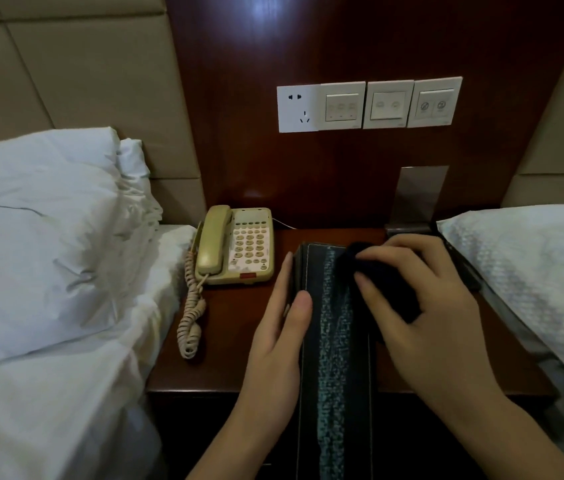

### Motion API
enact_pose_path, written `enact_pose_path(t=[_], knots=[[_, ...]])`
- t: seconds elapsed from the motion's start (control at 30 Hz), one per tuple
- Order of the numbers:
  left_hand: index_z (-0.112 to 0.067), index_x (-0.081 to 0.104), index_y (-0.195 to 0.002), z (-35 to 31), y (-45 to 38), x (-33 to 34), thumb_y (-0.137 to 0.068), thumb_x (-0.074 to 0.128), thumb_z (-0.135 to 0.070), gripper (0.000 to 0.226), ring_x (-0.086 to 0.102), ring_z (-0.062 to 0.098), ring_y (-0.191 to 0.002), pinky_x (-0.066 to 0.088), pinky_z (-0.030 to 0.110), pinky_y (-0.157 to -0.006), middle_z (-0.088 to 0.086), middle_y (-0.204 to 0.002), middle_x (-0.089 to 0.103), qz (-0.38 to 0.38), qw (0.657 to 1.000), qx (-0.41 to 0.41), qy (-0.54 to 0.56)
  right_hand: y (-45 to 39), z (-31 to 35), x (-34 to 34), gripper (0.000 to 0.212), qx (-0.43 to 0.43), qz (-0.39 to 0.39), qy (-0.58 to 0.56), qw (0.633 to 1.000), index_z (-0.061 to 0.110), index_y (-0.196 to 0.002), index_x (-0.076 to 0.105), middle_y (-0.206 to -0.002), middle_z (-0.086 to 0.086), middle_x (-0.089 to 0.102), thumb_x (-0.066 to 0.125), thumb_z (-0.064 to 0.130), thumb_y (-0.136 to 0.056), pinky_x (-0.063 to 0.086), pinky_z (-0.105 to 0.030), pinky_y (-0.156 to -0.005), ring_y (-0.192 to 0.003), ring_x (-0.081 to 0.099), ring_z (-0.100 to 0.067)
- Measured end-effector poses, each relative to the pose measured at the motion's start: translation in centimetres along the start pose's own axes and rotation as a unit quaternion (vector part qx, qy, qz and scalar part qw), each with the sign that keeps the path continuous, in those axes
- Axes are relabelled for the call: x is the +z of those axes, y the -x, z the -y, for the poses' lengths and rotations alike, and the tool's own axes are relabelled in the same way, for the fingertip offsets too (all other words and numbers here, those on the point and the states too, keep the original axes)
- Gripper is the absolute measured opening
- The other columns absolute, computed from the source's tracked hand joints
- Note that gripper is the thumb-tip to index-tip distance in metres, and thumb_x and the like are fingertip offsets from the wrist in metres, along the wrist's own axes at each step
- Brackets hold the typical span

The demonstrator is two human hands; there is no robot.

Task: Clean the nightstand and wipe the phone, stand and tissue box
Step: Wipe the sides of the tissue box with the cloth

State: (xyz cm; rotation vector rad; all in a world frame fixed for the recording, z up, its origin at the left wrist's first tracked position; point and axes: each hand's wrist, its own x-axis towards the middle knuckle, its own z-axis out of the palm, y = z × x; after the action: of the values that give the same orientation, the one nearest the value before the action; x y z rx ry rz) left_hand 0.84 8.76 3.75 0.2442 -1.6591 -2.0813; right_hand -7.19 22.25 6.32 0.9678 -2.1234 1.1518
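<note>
A long black tissue box (334, 341) with a pale patterned stripe lies lengthwise on the dark wood nightstand (225, 327), its near end hanging past the front edge. My left hand (278, 337) steadies its left side, fingers straight along the side and thumb on top. My right hand (422, 306) grips a dark cloth (380, 285) and presses it on the box's far right top. A beige corded phone (235, 245) sits at the back left with its coiled cord (190, 313) trailing forward. A metal stand (419, 199) leans at the back right.
White pillows and bedding (48, 254) crowd the left of the nightstand. Another pillow (533, 271) overlaps its right side. A socket and switch panel (368, 105) is fixed on the wood wall above.
</note>
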Motion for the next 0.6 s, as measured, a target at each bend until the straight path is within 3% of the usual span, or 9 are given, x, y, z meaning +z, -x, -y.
enact_pose_path(t=[0.1, 0.27, 0.37, 0.47, 0.6], knots=[[-0.041, 0.045, -0.147, 0.1, -0.1, -0.1, -0.094, 0.051, -0.032, 0.054, 0.064, -0.013, -0.110, 0.051, 0.007, -0.081, -0.037, -0.118, 0.068, 0.006, 1.000, 0.011, 0.007, 0.1, 0.4, -0.2, 0.026, -0.044, 0.031, 0.066, 0.996, 0.022, -0.113, 0.068, -0.114, 0.006, 0.053, 0.060, 0.033, -0.091, 0.049, -0.024, -0.080, -0.101, 0.056, -0.012], [-0.046, 0.045, -0.147, 0.5, 0.0, 0.4, -0.090, 0.056, -0.039, 0.058, 0.060, -0.009, -0.121, 0.052, 0.011, -0.091, -0.032, -0.135, 0.062, 0.034, 0.999, 0.009, 0.013, -1.8, 0.1, -0.5, 0.024, -0.008, 0.009, 0.093, 0.996, 0.023, -0.112, 0.068, -0.112, 0.006, 0.051, 0.060, 0.034, -0.092, 0.040, -0.017, -0.073, -0.098, 0.053, -0.011], [-0.045, 0.046, -0.146, 0.7, 0.1, 0.4, -0.090, 0.056, -0.039, 0.057, 0.059, -0.011, -0.121, 0.050, 0.008, -0.089, -0.033, -0.134, 0.062, 0.037, 0.999, 0.016, 0.017, -1.5, 1.1, -0.1, 0.023, -0.040, 0.033, 0.115, 0.992, 0.021, -0.111, 0.068, -0.113, 0.002, 0.053, 0.064, 0.028, -0.090, 0.049, -0.028, -0.075, -0.100, 0.055, -0.017], [-0.042, 0.049, -0.145, 0.7, 0.4, 0.2, -0.088, 0.057, -0.041, 0.057, 0.057, -0.009, -0.126, 0.048, 0.009, -0.093, -0.028, -0.138, 0.061, 0.035, 0.999, 0.026, 0.019, 0.1, 2.4, 0.2, 0.025, -0.094, 0.088, 0.104, 0.986, 0.023, -0.111, 0.067, -0.114, 0.003, 0.054, 0.067, 0.027, -0.087, 0.053, -0.025, -0.073, -0.100, 0.057, -0.014], [-0.040, 0.050, -0.142, 0.9, 0.8, 0.5, -0.092, 0.055, -0.032, 0.051, 0.060, -0.004, -0.126, 0.050, 0.011, -0.093, -0.026, -0.135, 0.064, 0.040, 0.998, 0.028, 0.028, -0.2, 1.0, -0.6, 0.024, -0.051, 0.046, 0.088, 0.994, 0.025, -0.111, 0.068, -0.112, 0.006, 0.053, 0.061, 0.033, -0.090, 0.051, -0.027, -0.072, -0.097, 0.057, -0.014]])
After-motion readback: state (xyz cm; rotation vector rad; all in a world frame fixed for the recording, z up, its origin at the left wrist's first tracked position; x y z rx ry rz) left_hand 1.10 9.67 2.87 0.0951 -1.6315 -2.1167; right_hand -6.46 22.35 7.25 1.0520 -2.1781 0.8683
